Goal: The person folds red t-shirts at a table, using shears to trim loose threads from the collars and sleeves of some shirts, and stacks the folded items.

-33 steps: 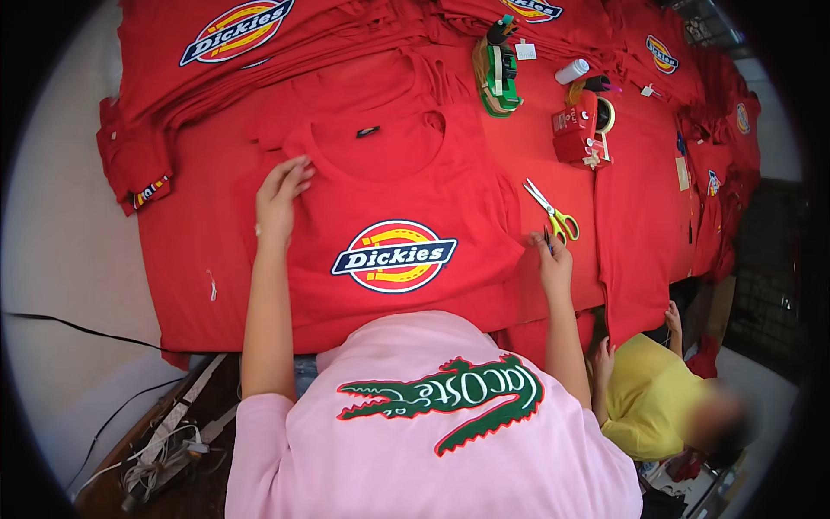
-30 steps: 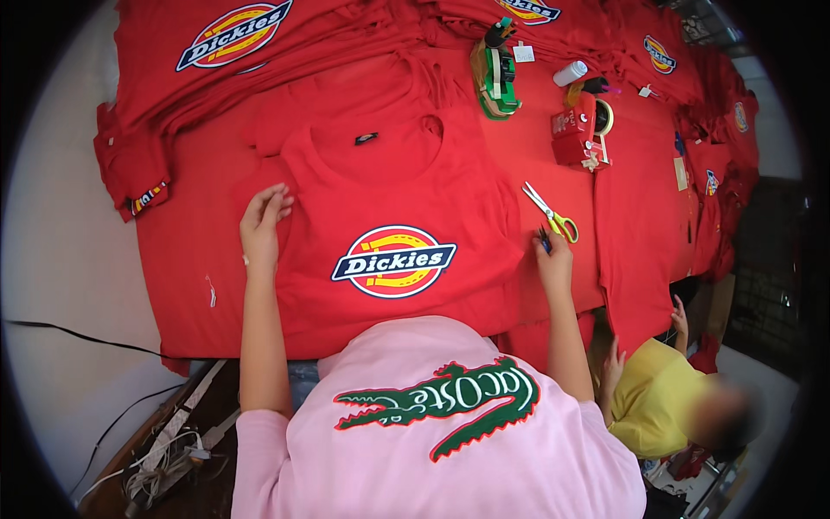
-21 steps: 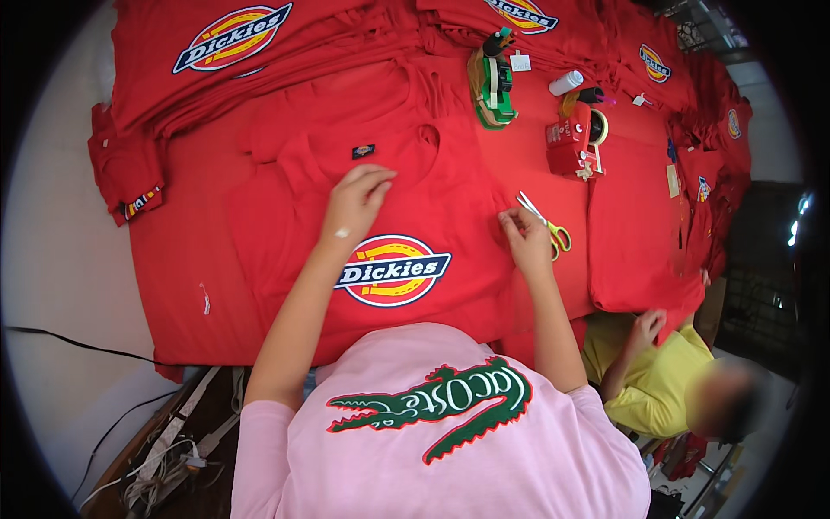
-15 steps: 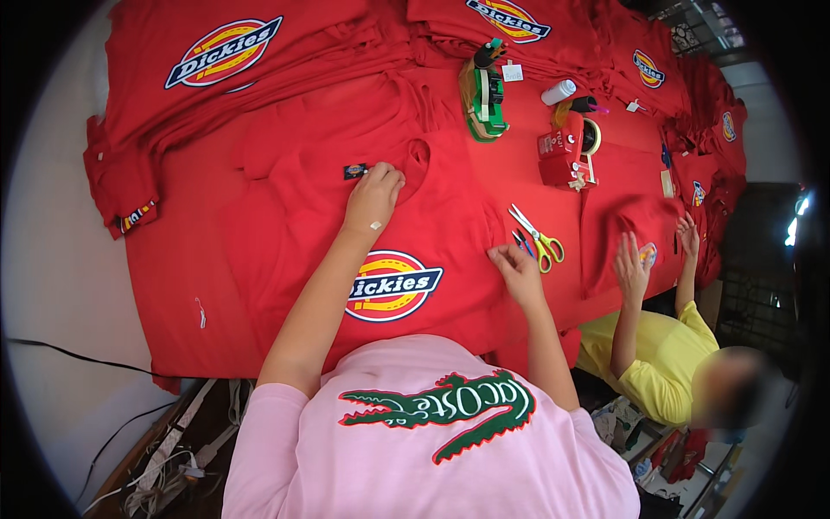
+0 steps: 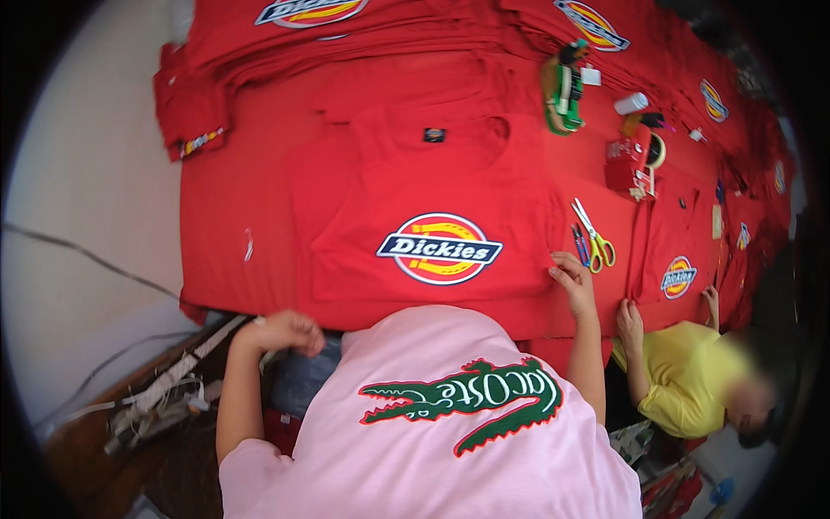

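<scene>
A red T-shirt (image 5: 363,208) lies spread on the table, with an oval emblem (image 5: 439,249) on its front and a small dark neck label (image 5: 434,135) at the collar. My right hand (image 5: 574,284) is at the shirt's right edge, thumb and forefinger pinched on the fabric. My left hand (image 5: 290,332) is off the shirt, near the table's front edge at the left. Its fingers look bent, but motion smears them. Yellow-handled scissors (image 5: 598,242) and dark thread snips (image 5: 581,246) lie just beyond my right hand.
Folded red shirts (image 5: 363,43) are stacked at the back. A green tape dispenser (image 5: 564,95), a red tape dispenser (image 5: 629,164) and a white cylinder (image 5: 631,104) stand right of centre. At the right, a co-worker in yellow (image 5: 683,381) handles another red shirt (image 5: 670,233). Cables (image 5: 173,372) hang at the left.
My left hand has left the neck label and come back to the table's front edge. My right hand stays at the shirt's edge. The co-worker's hands have lowered, and their shirt now lies flatter.
</scene>
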Available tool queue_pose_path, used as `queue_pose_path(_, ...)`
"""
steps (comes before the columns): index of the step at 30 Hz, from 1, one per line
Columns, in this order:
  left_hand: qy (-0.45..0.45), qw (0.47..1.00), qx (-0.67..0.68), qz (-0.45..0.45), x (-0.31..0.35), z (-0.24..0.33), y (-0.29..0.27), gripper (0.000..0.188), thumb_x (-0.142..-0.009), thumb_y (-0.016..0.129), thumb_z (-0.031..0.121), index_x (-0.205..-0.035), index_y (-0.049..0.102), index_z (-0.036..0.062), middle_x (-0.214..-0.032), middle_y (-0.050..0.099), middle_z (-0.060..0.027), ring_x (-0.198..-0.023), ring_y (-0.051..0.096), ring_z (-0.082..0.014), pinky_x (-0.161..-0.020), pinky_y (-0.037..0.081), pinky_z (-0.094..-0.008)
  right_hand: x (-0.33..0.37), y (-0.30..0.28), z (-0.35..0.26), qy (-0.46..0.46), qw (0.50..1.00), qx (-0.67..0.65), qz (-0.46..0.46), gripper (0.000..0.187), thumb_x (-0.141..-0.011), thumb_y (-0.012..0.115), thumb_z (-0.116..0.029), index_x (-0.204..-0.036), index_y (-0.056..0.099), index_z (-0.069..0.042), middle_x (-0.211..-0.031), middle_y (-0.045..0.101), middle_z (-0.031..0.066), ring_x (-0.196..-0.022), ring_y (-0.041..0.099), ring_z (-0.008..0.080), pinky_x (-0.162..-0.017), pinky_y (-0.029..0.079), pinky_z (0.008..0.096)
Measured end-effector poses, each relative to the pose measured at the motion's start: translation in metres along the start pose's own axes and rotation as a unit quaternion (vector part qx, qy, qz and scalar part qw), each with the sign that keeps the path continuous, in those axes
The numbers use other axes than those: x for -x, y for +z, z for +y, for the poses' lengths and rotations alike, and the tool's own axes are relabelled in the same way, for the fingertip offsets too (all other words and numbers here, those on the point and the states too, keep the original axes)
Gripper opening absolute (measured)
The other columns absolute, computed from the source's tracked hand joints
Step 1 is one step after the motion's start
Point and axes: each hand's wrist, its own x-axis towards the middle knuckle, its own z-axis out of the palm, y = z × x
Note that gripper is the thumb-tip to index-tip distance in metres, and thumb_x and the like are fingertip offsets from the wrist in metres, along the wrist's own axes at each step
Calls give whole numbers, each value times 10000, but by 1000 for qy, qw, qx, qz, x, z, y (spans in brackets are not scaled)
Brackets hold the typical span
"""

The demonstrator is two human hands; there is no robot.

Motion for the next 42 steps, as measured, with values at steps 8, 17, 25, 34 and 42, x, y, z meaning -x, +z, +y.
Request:
queue_pose_path(8, 182, 820, -41, 541, -12, -19, 21, 315, -922, 741, 172, -1141, 669, -43, -1072, 731, -169, -981, 712, -254, -887, 541, -384, 2, 4, -13, -65, 960, 269, -31, 258, -809, 786, -75, -998, 693, 74, -1119, 639, 83, -932, 597, 150, -780, 481, 262)
queue_pose_path(17, 220, 831, -244, 448, -87, 26, -43, 487, -778, 892, 279, -1124, 693, 0, -967, 625, -76, -884, 590, -186, -830, 494, -337, 12, -18, -8, -195, 901, 384, -48, 308, -895, 793, -216, -977, 671, 54, -1148, 606, 85, -990, 587, 230, -857, 492, 349)
queue_pose_path(25, 147, 873, -243, 396, 40, 60, 33, 286, -811, 866, 239, -906, 771, -13, -804, 710, -49, -751, 618, -120, -706, 487, -306, 120, -77, -201, -284, 951, 63, -106, 205, -962, 701, -173, -930, 704, 30, -1364, 606, 77, -1279, 525, 174, -1075, 408, 338)
queue_pose_path(34, 374, 358, -486, 703, 309, 204, 134, 205, -981, 695, 86, -1175, 740, 37, -1171, 720, -30, -1053, 656, -139, -910, 509, -254, 191, -167, -360, -587, 611, 447, 285, 200, -936, 691, -53, -1130, 740, -40, -1154, 723, 132, -1107, 657, 280, -997, 470, 389)
queue_pose_path(42, -27, 684, -550, 478, 180, 26, 188, 372, -720, 847, 163, -1039, 749, -1, -993, 732, -194, -910, 684, -397, -847, 525, -465, 273, -111, -217, -107, 734, 613, -271, 262, -879, 714, -325, -949, 784, -81, -882, 746, 155, -893, 715, 296, -801, 557, 462)
